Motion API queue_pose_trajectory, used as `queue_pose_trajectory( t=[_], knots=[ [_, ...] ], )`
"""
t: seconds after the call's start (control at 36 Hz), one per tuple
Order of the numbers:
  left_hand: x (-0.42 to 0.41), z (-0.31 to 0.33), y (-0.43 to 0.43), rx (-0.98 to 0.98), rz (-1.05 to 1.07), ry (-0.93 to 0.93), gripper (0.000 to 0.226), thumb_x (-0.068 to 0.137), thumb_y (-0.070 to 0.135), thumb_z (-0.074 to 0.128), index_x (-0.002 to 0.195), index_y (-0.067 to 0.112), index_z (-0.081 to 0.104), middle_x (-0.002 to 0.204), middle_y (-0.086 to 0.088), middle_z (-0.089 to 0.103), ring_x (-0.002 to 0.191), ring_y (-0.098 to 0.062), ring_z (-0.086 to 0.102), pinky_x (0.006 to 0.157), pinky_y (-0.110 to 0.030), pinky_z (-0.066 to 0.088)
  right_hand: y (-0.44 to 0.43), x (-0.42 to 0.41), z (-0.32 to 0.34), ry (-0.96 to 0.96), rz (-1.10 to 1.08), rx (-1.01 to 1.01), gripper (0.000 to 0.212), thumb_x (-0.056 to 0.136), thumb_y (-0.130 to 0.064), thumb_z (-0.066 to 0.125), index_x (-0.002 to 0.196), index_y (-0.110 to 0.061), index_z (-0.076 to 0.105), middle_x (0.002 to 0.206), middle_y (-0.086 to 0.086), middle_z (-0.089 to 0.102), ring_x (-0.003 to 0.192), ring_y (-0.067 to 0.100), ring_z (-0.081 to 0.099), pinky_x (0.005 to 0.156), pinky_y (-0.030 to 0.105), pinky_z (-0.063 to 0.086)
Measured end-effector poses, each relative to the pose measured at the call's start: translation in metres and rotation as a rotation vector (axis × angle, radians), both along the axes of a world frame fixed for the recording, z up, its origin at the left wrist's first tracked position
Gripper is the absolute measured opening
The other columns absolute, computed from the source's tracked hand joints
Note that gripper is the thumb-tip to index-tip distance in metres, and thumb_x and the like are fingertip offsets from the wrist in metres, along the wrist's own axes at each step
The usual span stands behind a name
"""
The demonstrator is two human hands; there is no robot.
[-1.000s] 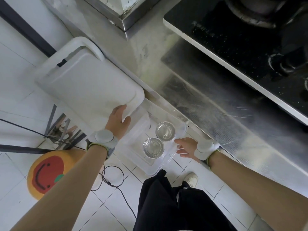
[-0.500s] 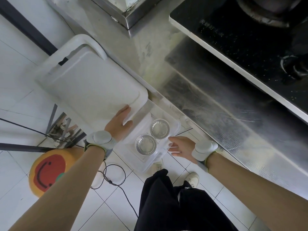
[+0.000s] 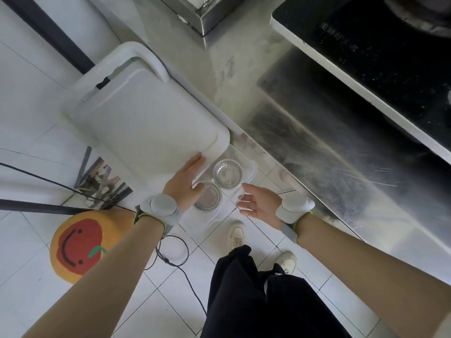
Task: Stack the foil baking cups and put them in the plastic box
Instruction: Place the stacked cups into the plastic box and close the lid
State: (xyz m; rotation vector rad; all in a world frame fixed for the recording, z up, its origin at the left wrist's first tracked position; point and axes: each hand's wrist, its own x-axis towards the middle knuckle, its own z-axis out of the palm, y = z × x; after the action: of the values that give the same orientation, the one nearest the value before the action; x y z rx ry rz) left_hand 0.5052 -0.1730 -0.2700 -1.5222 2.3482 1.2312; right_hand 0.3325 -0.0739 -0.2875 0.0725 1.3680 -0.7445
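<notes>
- Since the earlier frames, the clear plastic box (image 3: pixel 220 211) has come away from the steel counter (image 3: pixel 317 147) and now hangs over the floor tiles, and a second shoe has come into sight beneath it.
- Two foil baking cups sit side by side inside the box, not stacked: the far cup (image 3: pixel 228 174) lies toward the counter, the near cup (image 3: pixel 208 196) toward the person, their rims almost touching.
- The left hand (image 3: pixel 183 185) grips the box's left side, fingers stretched along the rim and the thumb reaching in beside the near cup (whether it touches the foil I cannot tell).
- The right hand (image 3: pixel 258 203) holds the box's right edge, fingers curled under or against the clear wall.
- A white cutting board (image 3: pixel 146 123) lies just beyond the left fingertips, overhanging the counter edge.
- A black hob (image 3: pixel 378 57) fills the upper right.
- On the floor to the left lies a round orange mat (image 3: pixel 80 245) with a red smiling face.
</notes>
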Motion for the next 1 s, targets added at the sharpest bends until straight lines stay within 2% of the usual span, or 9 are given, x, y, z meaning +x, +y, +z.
queue_pose_trajectory(
  t=[0.08, 0.19, 0.25, 0.36, 0.61, 0.72, 0.83, 0.92, 1.0],
  knots=[
    [0.001, -0.001, -0.001, -0.005, -0.012, 0.007, 0.064, 0.09, 0.012, 0.05, 0.148, 0.026, 0.025, 0.157, 0.015, 0.016, 0.138, -0.013, 0.035, 0.099, -0.025, 0.035, -0.013, 0.008, 0.0, -0.022, -0.012, -0.016, 0.019, 0.093, -0.03, 0.05, 0.082, -0.015, 0.049, 0.085, 0.003, 0.049, 0.077, 0.015, 0.055, 0.073, 0.027, 0.05],
    [0.002, 0.0, -0.002, -0.025, -0.041, 0.008, 0.063, 0.088, 0.017, 0.047, 0.147, 0.026, 0.025, 0.157, 0.015, 0.015, 0.142, -0.008, 0.025, 0.101, -0.024, 0.033, -0.03, 0.017, 0.0, -0.031, 0.006, -0.046, 0.037, 0.093, -0.033, 0.049, 0.121, -0.009, 0.046, 0.105, 0.007, 0.05, 0.091, 0.018, 0.057, 0.088, 0.034, 0.049],
    [0.001, 0.001, -0.001, -0.033, -0.037, 0.027, 0.062, 0.089, 0.017, 0.047, 0.147, 0.025, 0.027, 0.157, 0.013, 0.017, 0.141, -0.009, 0.029, 0.101, -0.023, 0.034, -0.037, 0.019, 0.0, -0.048, -0.017, -0.062, 0.037, 0.094, -0.034, 0.047, 0.123, -0.011, 0.042, 0.114, 0.009, 0.046, 0.103, 0.023, 0.053, 0.095, 0.035, 0.046],
    [0.004, 0.0, 0.0, -0.05, -0.022, 0.035, 0.062, 0.088, 0.013, 0.048, 0.146, 0.025, 0.028, 0.157, 0.013, 0.019, 0.14, -0.01, 0.031, 0.095, -0.014, 0.029, -0.054, 0.025, -0.002, -0.065, -0.052, -0.072, 0.051, 0.095, -0.036, 0.044, 0.134, -0.005, 0.037, 0.108, 0.008, 0.051, 0.106, 0.023, 0.051, 0.098, 0.036, 0.043],
    [0.005, 0.0, -0.002, -0.029, -0.029, 0.02, 0.066, 0.087, 0.01, 0.05, 0.147, 0.026, 0.026, 0.156, 0.017, 0.018, 0.132, -0.015, 0.042, 0.088, -0.02, 0.036, -0.079, 0.031, -0.003, -0.073, -0.083, -0.067, 0.033, 0.094, -0.041, 0.043, 0.105, -0.01, 0.046, 0.091, 0.004, 0.053, 0.081, 0.018, 0.057, 0.089, 0.033, 0.046],
    [0.005, 0.001, -0.002, -0.024, -0.036, 0.014, 0.067, 0.087, 0.013, 0.051, 0.147, 0.027, 0.026, 0.157, 0.017, 0.017, 0.138, -0.011, 0.034, 0.096, -0.022, 0.034, -0.082, 0.037, -0.003, -0.092, -0.111, -0.071, 0.031, 0.093, -0.041, 0.045, 0.103, -0.012, 0.048, 0.105, 0.007, 0.054, 0.096, 0.022, 0.056, 0.088, 0.032, 0.048],
    [0.003, 0.002, -0.002, -0.036, -0.026, 0.005, 0.066, 0.087, 0.013, 0.051, 0.147, 0.028, 0.027, 0.156, 0.019, 0.018, 0.137, -0.01, 0.034, 0.091, -0.018, 0.031, -0.079, 0.039, -0.002, -0.128, -0.153, -0.088, 0.028, 0.094, -0.04, 0.043, 0.098, -0.013, 0.049, 0.09, 0.003, 0.056, 0.085, 0.018, 0.058, 0.084, 0.03, 0.048],
    [0.003, 0.002, -0.002, -0.042, -0.03, -0.002, 0.066, 0.087, 0.012, 0.051, 0.146, 0.028, 0.027, 0.156, 0.019, 0.018, 0.135, -0.011, 0.037, 0.088, -0.017, 0.032, -0.074, 0.038, -0.002, -0.114, -0.129, -0.099, 0.034, 0.093, -0.043, 0.043, 0.11, -0.014, 0.048, 0.102, 0.004, 0.055, 0.098, 0.02, 0.056, 0.086, 0.032, 0.048],
    [0.004, 0.002, -0.002, -0.026, -0.039, 0.001, 0.066, 0.087, 0.011, 0.051, 0.147, 0.026, 0.026, 0.156, 0.018, 0.017, 0.129, -0.013, 0.043, 0.082, -0.018, 0.033, -0.07, 0.032, 0.004, -0.094, -0.079, -0.096, 0.029, 0.093, -0.043, 0.044, 0.099, -0.016, 0.05, 0.095, 0.002, 0.055, 0.104, 0.021, 0.053, 0.091, 0.033, 0.044]
  ],
)
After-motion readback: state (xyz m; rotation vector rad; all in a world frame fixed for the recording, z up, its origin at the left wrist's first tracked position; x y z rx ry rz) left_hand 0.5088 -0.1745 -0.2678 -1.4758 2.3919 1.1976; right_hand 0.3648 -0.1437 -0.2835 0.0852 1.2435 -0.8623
